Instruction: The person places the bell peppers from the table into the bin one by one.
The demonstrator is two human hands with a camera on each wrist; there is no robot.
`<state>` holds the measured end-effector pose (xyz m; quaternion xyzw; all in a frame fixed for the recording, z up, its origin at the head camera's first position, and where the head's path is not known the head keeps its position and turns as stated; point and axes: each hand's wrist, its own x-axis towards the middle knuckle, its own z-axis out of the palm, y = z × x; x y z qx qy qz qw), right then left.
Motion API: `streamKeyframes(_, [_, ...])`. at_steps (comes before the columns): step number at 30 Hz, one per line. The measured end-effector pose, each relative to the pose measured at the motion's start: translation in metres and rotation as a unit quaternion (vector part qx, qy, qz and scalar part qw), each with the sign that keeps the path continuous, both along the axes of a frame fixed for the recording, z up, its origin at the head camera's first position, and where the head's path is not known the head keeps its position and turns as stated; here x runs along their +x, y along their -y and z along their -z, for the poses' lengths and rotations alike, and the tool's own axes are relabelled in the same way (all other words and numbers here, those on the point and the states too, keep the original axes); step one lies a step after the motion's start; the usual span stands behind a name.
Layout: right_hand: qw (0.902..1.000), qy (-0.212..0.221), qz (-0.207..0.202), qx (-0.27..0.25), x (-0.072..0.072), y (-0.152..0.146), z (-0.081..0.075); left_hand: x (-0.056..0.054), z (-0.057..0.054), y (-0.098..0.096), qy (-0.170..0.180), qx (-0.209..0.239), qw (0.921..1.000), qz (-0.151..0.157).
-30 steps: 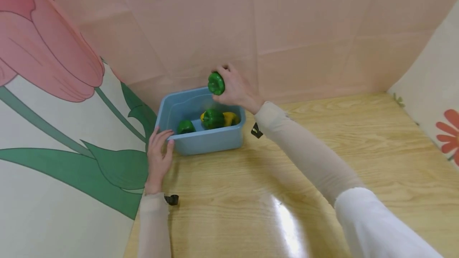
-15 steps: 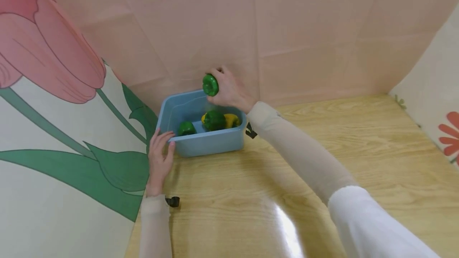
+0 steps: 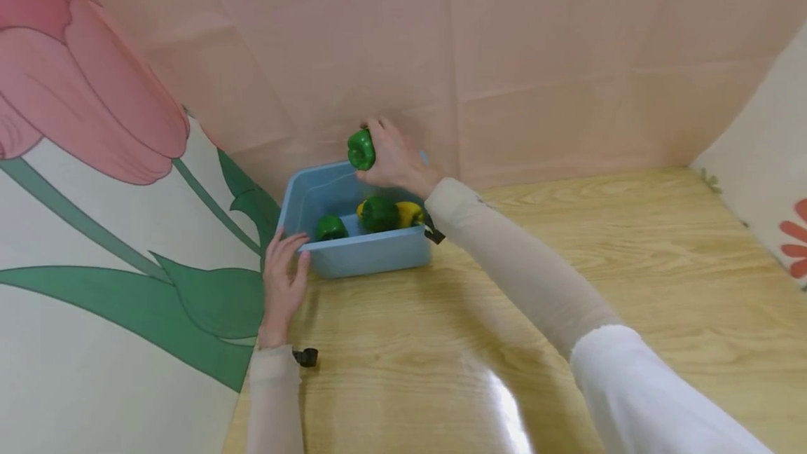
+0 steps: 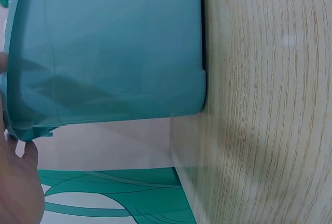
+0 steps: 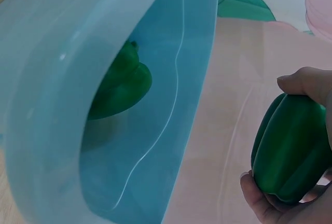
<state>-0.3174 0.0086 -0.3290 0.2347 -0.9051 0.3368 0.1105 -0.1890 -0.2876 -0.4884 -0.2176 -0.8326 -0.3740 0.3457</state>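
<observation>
A green bell pepper (image 3: 361,150) is gripped between the thumb and fingers of my right hand (image 3: 396,158), raised over the back rim of a blue plastic bin (image 3: 372,258). In the right wrist view, the held pepper (image 5: 290,146) is apart from the bin wall. My left hand (image 3: 285,286) holds the bin's front left corner, its thumb and fingers around the rim (image 4: 10,79). Inside the bin lie a green bell pepper (image 3: 330,228) at the left, a larger dark green one (image 3: 380,214), and yellow pieces (image 3: 411,214) beside and behind it, partly hidden.
The bin stands on a wood-grain table (image 3: 504,286), close to a pink sheet (image 3: 536,76) at the back. A wall panel with a painted tulip (image 3: 94,83) rises at the left. Another panel with a red flower (image 3: 796,237) borders the right side.
My right hand has moved a little to the left with the green bell pepper, which has turned slightly. The left hand stays on the bin's corner.
</observation>
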Motion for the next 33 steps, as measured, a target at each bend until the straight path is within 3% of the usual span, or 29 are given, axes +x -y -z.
streamKeyframes(6, [0.9998,0.012,-0.015,-0.006,0.000,0.006,-0.001,0.000,-0.001,0.001,-0.007,0.007,0.9999,-0.004])
streamKeyframes(17, [0.9997,0.007,-0.012,0.020,-0.005,0.014,0.010,-0.001,-0.002,0.002,0.012,0.004,0.9999,-0.005])
streamKeyframes(33, [0.9992,0.025,-0.031,0.002,-0.010,0.029,0.023,0.001,-0.005,0.001,0.012,0.006,0.9999,-0.002])
